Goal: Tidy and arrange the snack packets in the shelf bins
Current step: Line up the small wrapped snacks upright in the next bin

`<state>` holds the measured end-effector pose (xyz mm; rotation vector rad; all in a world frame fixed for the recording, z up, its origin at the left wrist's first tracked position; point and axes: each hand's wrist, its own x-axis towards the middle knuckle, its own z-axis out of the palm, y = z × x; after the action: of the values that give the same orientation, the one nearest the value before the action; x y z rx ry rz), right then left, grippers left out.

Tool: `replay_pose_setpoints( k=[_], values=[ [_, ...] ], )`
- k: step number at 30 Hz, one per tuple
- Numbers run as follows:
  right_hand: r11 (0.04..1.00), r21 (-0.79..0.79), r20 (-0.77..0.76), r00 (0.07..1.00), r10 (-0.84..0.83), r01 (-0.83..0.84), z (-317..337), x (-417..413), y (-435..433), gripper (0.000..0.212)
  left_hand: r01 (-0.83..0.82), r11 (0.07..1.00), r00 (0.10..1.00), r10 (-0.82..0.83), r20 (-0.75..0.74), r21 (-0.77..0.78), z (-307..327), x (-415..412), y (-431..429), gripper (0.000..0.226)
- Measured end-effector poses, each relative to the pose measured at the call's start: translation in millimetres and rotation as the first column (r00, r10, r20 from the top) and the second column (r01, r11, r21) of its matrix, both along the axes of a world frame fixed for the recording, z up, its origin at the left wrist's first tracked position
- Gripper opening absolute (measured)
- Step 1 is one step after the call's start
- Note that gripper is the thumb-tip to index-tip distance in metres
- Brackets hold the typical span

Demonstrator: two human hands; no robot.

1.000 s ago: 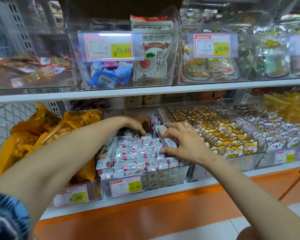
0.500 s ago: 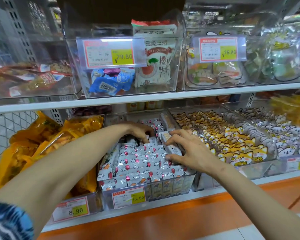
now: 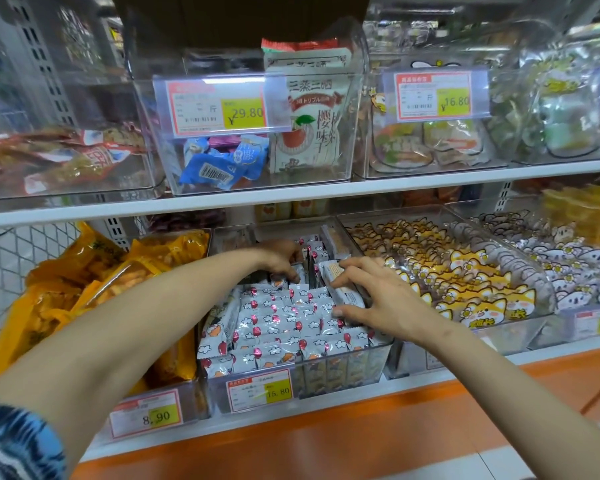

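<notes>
Head view: two tiers of shop shelving are seen from in front and above, with both arms reached into the lower tier.
Upper shelf board (image 3: 291, 195): white; a row of clear bins is carried on it.
Orange plinth (image 3: 326, 441): set below the front edge of the lower tier.
Upper centre bin (image 3: 167, 168): clear; blue wrapped packets (image 3: 219, 169) and an upright white pouch (image 3: 309, 126) are kept in it.
Left lower bin (image 3: 191, 403): filled with orange-yellow bags (image 3: 94, 289).
Right lower bin (image 3: 499, 337): filled with cat-face packets (image 3: 465, 282); pale animal-face packets (image 3: 575, 268) are binned just beside it, further right.
Centre lower bin (image 3: 217, 400): clear, placed between the two bins above; both hands are inside it.
Balloon-print packets (image 3: 284, 320): white, printed with red balloons and clouds; stacked in rows across the front and middle of the centre lower bin, with more stood on edge at the back.
Right hand (image 3: 385, 299): placed at the bin's right side; a bar packet is pinched between the spread fingers above and the thumb below.
Left hand (image 3: 281, 259): laid over the back rows, fingers curled down among the packets; whether one is grasped cannot be told.
Bar packet (image 3: 349, 294): pale with a tan label, lying by the bin's right wall on the balloon-print packets.
Sleeve (image 3: 14, 441): blue patterned, on the left arm.
Price tags: 15.80 tag (image 3: 258, 389) on the centre lower bin; 8.90 tag (image 3: 145, 414) on the left; 29.80 tag (image 3: 219, 107) and 16.80 tag (image 3: 433, 95) above.
</notes>
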<state>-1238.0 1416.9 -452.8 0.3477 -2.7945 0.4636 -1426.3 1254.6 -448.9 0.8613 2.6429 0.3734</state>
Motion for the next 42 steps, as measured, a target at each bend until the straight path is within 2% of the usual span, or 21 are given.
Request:
replay_pose_setpoints(
  k=[4,10,15,21,27,32,36,39,42],
  values=[
    [1.0,-0.001,0.005,1.0,0.006,-0.006,1.6,0.9,-0.4,0.04,0.055,0.998,0.996,-0.053,-0.071,0.022,2.0,1.1,0.1,0.045],
    [1.0,0.001,0.011,1.0,0.005,-0.005,1.6,0.4,-0.3,0.042,0.179,0.983,0.984,-0.18,0.015,0.046,7.6,3.9,-4.1,0.034],
    [1.0,0.008,0.013,1.0,0.004,-0.004,1.8,0.5,-0.3,0.041,0.172,0.982,0.979,-0.179,0.093,0.079,11.0,6.5,-6.9,0.01],
    [1.0,-0.004,0.02,1.0,-0.002,0.002,1.9,2.1,-0.5,0.041,0.08,0.994,0.991,-0.087,0.101,0.071,6.6,7.8,-6.1,0.047],
    [1.0,0.003,0.023,1.0,-0.001,0.001,1.7,1.4,-0.6,0.041,0.072,0.997,0.99,-0.077,0.115,0.04,9.6,9.8,-8.5,0.039],
    [1.0,0.018,0.007,1.0,-0.009,0.009,2.0,1.1,-0.7,0.043,0.055,0.993,0.998,-0.058,0.031,0.105,7.0,8.6,-9.1,0.036],
    [1.0,0.015,-0.012,1.0,-0.014,0.014,1.6,-0.3,-1.8,0.041,0.085,0.992,0.994,-0.078,-0.077,0.09,14.9,10.8,-12.6,0.036],
    [1.0,0.016,-0.023,1.0,-0.021,0.021,2.3,-2.1,-3.8,0.038,0.091,0.98,0.994,-0.079,-0.075,0.177,27.3,16.3,-21.4,0.039],
    [1.0,0.007,-0.039,0.999,-0.029,0.03,2.4,-4.9,-6.6,0.038,0.044,0.961,0.993,-0.013,-0.114,0.272,40.9,28.1,-34.5,0.042]
  ],
)
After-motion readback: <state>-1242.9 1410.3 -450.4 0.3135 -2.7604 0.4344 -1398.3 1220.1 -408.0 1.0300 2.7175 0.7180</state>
